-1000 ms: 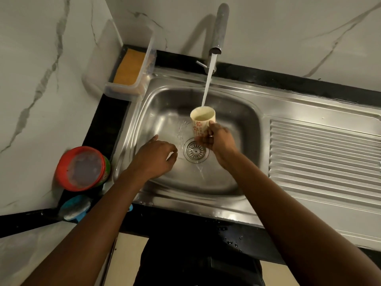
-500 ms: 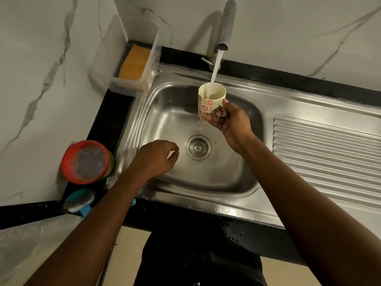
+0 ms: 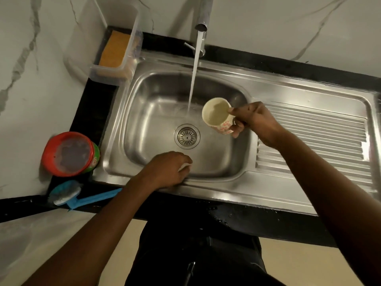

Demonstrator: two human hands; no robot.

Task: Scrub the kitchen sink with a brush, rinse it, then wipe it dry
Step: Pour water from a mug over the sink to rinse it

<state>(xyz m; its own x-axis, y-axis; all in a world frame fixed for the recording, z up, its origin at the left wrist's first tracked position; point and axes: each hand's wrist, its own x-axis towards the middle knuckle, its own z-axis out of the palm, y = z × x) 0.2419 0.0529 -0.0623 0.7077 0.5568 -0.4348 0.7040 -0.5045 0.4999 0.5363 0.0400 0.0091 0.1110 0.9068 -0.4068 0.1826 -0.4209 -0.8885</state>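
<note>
The steel sink (image 3: 156, 112) has a round drain (image 3: 186, 136) at its middle, and water streams from the tap (image 3: 201, 19) into the basin. My right hand (image 3: 252, 120) grips a cream mug with red flowers (image 3: 218, 118), full of water, held to the right of the stream above the basin. My left hand (image 3: 168, 169) rests at the sink's front wall with its fingers curled round a small pale object (image 3: 185, 166), mostly hidden. A blue-handled brush (image 3: 68, 195) lies on the black counter at the left.
A clear plastic box with a yellow sponge (image 3: 114, 49) stands at the sink's back left corner. A red-lidded tub (image 3: 70, 153) sits left of the basin. The ribbed drainboard (image 3: 313, 145) lies to the right. Marble walls close the left and back.
My right hand has carried the mug out from under the tap, down and to the right. The water now falls straight into the basin. My left hand stays at the front wall.
</note>
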